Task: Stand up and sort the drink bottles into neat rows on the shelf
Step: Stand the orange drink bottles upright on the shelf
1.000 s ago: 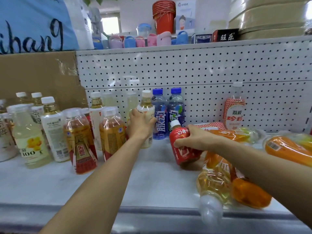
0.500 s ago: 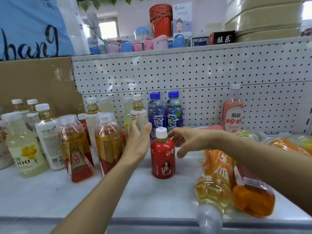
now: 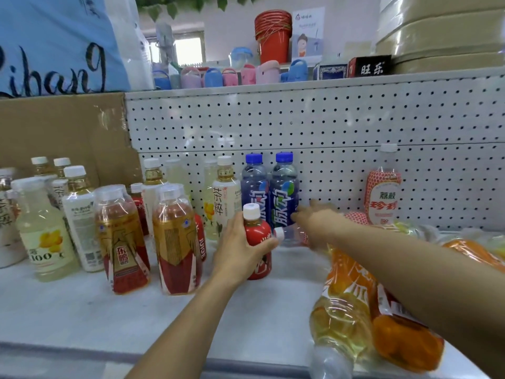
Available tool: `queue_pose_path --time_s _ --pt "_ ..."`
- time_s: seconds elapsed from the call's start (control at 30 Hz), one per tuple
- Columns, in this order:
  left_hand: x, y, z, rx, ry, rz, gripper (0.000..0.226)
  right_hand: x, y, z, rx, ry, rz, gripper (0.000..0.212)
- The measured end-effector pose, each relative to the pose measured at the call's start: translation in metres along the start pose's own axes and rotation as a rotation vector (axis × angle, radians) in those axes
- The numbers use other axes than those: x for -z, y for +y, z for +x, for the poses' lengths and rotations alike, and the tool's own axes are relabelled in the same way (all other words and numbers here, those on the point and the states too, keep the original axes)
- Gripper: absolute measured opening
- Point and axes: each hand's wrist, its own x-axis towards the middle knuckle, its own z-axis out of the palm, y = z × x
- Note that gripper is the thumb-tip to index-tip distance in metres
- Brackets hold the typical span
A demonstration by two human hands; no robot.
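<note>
My left hand grips a small red bottle with a white cap, upright on the white shelf in front of two blue bottles. My right hand, blurred, reaches with outstretched fingers over a clear bottle lying on its side, cap pointing left. Whether it touches that bottle is unclear. To the left stand two amber-and-red bottles, tea bottles and pale yellow juice bottles. A lychee soda bottle stands at the right.
Orange and yellow bottles lie heaped at the shelf's front right, under my right forearm. A pegboard back wall rises behind the bottles, with cardboard to its left. The shelf's front lip runs below.
The red bottle has been stood upright and my right hand has let it go. My left hand left the tea bottle and took the red one. My right hand moved back toward the lying clear bottle.
</note>
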Motion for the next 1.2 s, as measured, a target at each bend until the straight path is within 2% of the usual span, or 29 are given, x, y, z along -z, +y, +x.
queue_pose_path --time_s 0.1,0.27,0.37,0.5,0.63,0.77,0.87,0.93,1.0,1.07,1.13,1.2 --pt "-0.001 -0.003 0.002 0.007 0.048 0.044 0.088 0.004 0.005 -0.008 0.125 0.06 0.014 0.054" --pt "-0.003 -0.001 0.002 0.008 0.058 0.05 0.089 0.021 0.031 -0.028 0.164 0.182 0.085 0.069" --pt "-0.006 0.002 0.005 0.018 0.054 0.041 0.087 0.035 0.054 -0.039 0.057 0.271 0.357 0.066" --pt "-0.01 0.002 0.01 0.028 0.068 0.055 0.092 0.032 0.076 -0.039 -0.116 0.377 0.88 0.057" --pt "-0.012 0.002 0.012 0.051 0.059 0.085 0.094 0.031 0.078 -0.036 -0.249 0.295 1.209 0.053" --pt "-0.012 0.008 0.0 0.035 0.081 0.216 0.094 0.041 0.069 -0.034 -0.267 0.197 1.247 0.059" --pt "-0.013 0.021 -0.023 -0.109 0.165 0.268 0.095 0.044 0.063 -0.045 -0.279 0.173 1.253 0.063" --pt "-0.014 0.034 -0.044 -0.196 0.103 0.261 0.09 0.042 0.061 -0.063 -0.245 0.17 1.244 0.052" --pt "-0.016 0.047 -0.064 -0.236 -0.067 0.211 0.081 0.038 0.058 -0.085 -0.212 0.142 1.226 0.047" --pt "-0.022 0.059 -0.077 -0.239 -0.247 0.115 0.074 0.028 0.053 -0.106 -0.205 0.106 1.142 0.058" --pt "-0.029 0.067 -0.08 -0.225 -0.359 0.034 0.066 0.019 0.047 -0.126 -0.196 0.064 1.064 0.067" --pt "-0.033 0.07 -0.075 -0.201 -0.443 -0.027 0.045 0.01 0.044 -0.143 -0.213 0.027 1.008 0.07"
